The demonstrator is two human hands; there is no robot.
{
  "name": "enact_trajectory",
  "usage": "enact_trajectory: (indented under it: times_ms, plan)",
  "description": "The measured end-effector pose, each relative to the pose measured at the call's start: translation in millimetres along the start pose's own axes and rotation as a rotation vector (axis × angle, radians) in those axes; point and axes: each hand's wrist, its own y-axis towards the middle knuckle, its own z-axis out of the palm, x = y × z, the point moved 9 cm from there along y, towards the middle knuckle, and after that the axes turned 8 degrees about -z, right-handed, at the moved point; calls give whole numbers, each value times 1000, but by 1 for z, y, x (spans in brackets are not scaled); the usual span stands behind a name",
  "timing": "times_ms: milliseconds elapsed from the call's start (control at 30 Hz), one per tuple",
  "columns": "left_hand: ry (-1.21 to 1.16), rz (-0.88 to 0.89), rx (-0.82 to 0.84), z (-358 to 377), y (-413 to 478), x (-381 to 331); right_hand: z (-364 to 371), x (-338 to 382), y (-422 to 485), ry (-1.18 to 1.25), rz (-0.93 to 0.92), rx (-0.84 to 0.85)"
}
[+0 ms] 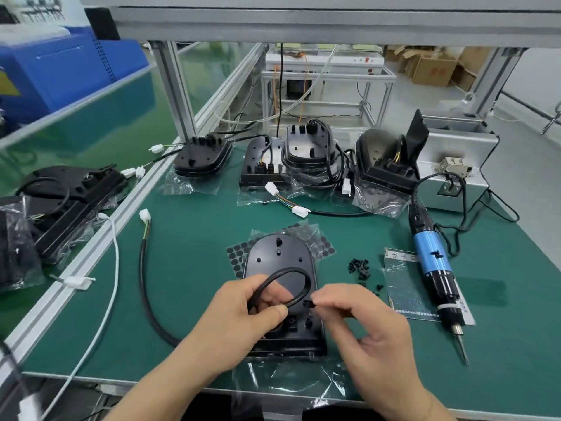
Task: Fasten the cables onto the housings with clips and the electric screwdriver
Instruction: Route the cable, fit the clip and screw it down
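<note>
On the green table (197, 238), the left hand (243, 311) pinches a loop of black cable (288, 269) between thumb and fingers, above the flat black housing (279, 256). Just beside the loop, the right hand (373, 335) pinches a small black clip (308, 303). Further right lie spare clips (361, 267) and the blue electric screwdriver (432, 259)

A housing (280, 262) lies at the middle of the worktop's (194, 268) near edge. Over its near half the left hand (243, 317) holds a loop of cable (141, 268), and the right hand (373, 329) holds a clip (308, 303) just beside the loop. Right of the housing lie loose clips (359, 265) — then the electric screwdriver (434, 265), toward the right edge. Further housings (309, 150) line the far edge.
</note>
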Motion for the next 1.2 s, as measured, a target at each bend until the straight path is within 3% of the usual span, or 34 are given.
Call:
enact_trajectory:
  times_ms: [200,400,533,1200]
  plan:
    - [-21,4,9,1,-2,-4,9,10,-6,-166,-186,11]
    - [-42,-9,11,1,0,-2,20,22,-9,-287,-400,131]
    - [-51,-7,9,0,1,1,21,19,-5,-295,-433,197]
    - [-98,-41,32,2,4,3,23,19,-4,-367,-487,188]
